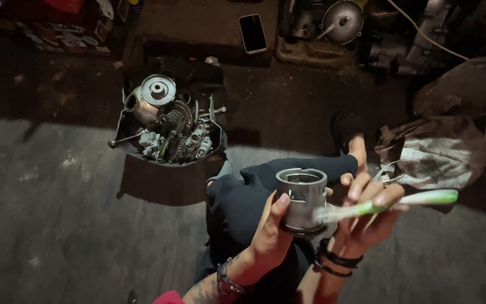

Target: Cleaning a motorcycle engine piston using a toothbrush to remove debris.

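Observation:
My left hand (268, 233) grips a grey metal piston (302, 197), a hollow cylinder with its open end up, held over my dark-trousered leg (237, 200). My right hand (367, 217) holds a green and white toothbrush (392, 204). Its bristle end rests against the piston's right side and its handle points right. Both wrists wear dark bands.
A dark tray (167, 160) heaped with metal engine parts, gears and bolts stands on the floor ahead to the left. A phone (252, 32) lies on a low block at the back. A dirty rag (431, 152) is bunched on the right. Metal engine covers (341, 21) sit at the far back.

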